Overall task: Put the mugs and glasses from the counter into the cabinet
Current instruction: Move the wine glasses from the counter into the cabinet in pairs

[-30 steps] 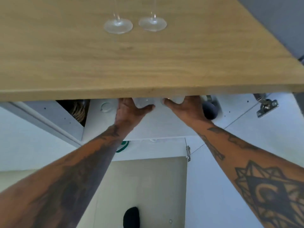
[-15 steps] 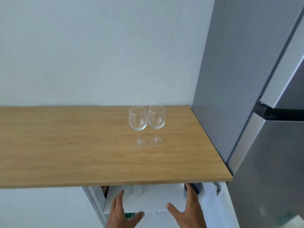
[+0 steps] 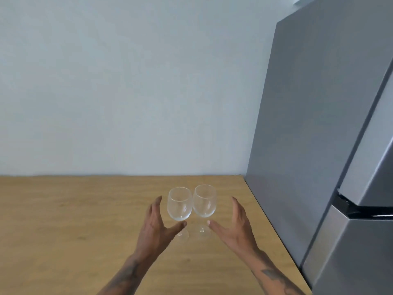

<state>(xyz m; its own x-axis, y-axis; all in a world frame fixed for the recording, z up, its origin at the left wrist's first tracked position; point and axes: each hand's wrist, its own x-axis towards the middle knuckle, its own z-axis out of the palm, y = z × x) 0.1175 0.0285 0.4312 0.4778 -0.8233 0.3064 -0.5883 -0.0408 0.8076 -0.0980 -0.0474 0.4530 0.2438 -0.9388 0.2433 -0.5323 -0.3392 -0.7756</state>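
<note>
Left hand [image 3: 154, 228] spread wide, holding nothing, thumb just near the stem of the left clear stemmed wine glass [image 3: 179, 204]. Right hand [image 3: 235, 227] likewise spread and empty, thumb near the right clear stemmed wine glass [image 3: 204, 201]. Both glasses stand upright, bowls touching, on the light wooden counter [image 3: 63, 231], toward its right end. Grey metal refrigerator [image 3: 319, 145] stands right of it.
</note>
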